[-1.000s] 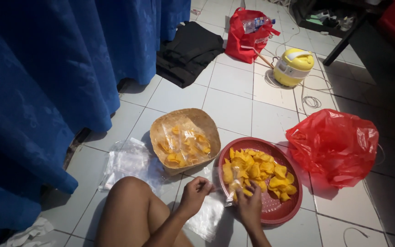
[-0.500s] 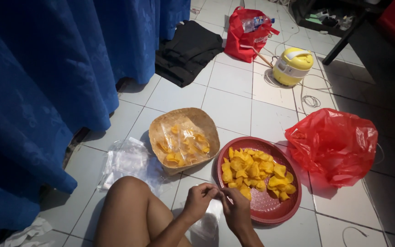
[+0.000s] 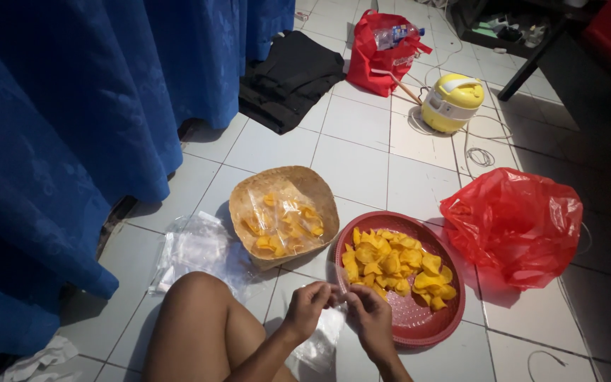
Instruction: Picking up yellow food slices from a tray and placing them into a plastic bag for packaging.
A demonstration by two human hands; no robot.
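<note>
Hands first: the left hand (image 3: 307,309) and right hand (image 3: 370,316) meet near the bottom edge, fingers pinched together on a clear plastic bag (image 3: 323,338) hanging between them over the tiles. Just right, touching the right hand, sits a red basket (image 3: 419,327) of yellow chips (image 3: 392,267). Farther left, a woven tray (image 3: 283,216) holds bagged chips; a red plastic bag (image 3: 516,223) lies right.

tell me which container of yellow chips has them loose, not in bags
The red round basket beside the hands; its chips lie loose. The woven tray holds bagged ones.
</note>
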